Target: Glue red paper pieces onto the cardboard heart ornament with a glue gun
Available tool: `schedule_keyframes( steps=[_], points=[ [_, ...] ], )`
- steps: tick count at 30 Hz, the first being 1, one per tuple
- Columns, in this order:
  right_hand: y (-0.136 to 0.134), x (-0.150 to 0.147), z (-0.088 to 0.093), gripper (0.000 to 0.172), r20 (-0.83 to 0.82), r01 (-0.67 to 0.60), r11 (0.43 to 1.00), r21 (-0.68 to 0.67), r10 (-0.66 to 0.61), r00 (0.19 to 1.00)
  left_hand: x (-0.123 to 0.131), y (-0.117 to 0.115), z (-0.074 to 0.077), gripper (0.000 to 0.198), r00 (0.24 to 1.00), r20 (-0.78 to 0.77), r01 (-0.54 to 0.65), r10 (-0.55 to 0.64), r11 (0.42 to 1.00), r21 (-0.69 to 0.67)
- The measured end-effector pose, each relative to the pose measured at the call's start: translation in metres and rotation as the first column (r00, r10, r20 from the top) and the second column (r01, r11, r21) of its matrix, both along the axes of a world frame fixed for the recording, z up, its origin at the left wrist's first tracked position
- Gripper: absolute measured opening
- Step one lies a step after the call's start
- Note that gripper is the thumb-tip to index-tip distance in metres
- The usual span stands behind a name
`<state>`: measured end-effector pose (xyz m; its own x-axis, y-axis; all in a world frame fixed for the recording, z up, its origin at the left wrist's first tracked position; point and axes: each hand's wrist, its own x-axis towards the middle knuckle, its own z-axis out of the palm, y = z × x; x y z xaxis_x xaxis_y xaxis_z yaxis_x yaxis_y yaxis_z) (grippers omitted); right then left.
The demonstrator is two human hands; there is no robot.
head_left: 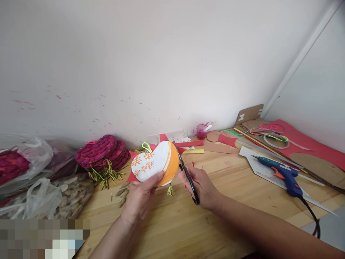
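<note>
My left hand [141, 194] grips a heart-shaped cardboard piece [151, 162], white and orange with printed characters, its thumb lying on the front. Red paper [132, 176] sticks out past the heart's edges behind it. A yellow-green cord loop [146, 146] rises from the heart's top notch, and a small green tassel [169, 190] hangs below it. Black-handled scissors [192, 185] are held in my right hand [202, 187], their blades pointing up along the heart's right edge. Whether the blades are closed on the paper I cannot tell.
Left stand stacked magenta braided discs [104, 153] with green fringe and a plastic bag of flat brown pieces [67, 194]. A blue glue gun [288, 180] lies right on white card. Behind are a cup of pink liquid [201, 131], a yellow ruler [193, 151] and coloured cords [272, 131].
</note>
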<state>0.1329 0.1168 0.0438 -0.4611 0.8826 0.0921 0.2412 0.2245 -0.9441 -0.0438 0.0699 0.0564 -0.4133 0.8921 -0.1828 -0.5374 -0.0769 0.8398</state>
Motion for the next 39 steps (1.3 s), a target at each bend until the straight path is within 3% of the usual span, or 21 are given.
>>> schedule_keyframes(
  steps=[9,15,39],
  points=[
    [0.007,0.004,0.001,0.047,-0.052,-0.057,0.997,-0.046,0.054,0.997,-0.010,0.004,0.003,0.062,0.998,-0.031,0.052,-0.052,0.999,0.002],
    [0.010,0.006,-0.002,0.046,-0.122,-0.105,0.983,-0.149,0.087,0.989,-0.014,0.004,0.002,0.067,0.994,-0.084,0.070,-0.071,0.997,-0.009],
    [0.004,0.007,0.015,0.053,-0.070,-0.057,0.993,-0.101,0.050,0.996,-0.019,0.005,0.010,0.066,0.994,-0.083,0.076,-0.073,0.996,0.038]
  ],
)
